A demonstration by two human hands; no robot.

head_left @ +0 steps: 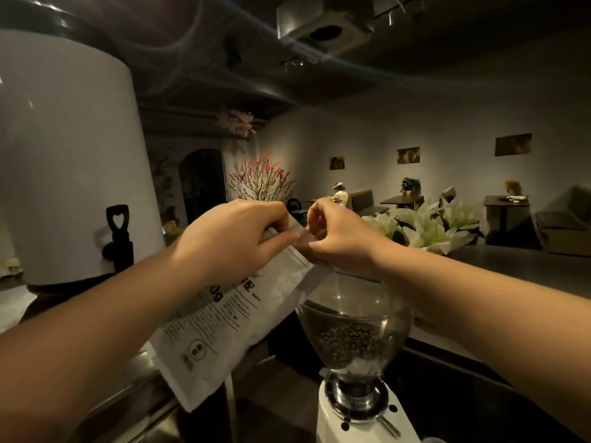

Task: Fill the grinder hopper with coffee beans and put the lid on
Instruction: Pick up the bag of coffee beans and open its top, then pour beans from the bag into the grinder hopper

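Observation:
Both my hands hold a white coffee bean bag with black print, tilted in the air left of the grinder. My left hand grips the bag's upper edge. My right hand pinches the bag's top corner just to the right of the left hand. Below my right hand stands the clear grinder hopper, open on top, with dark coffee beans in its lower part. The hopper sits on a white grinder body. No lid is in view.
A large white urn with a black tap stands on the counter at left. White lilies sit behind the grinder on a dark bar top. Tables, sofas and a seated person fill the dim room beyond.

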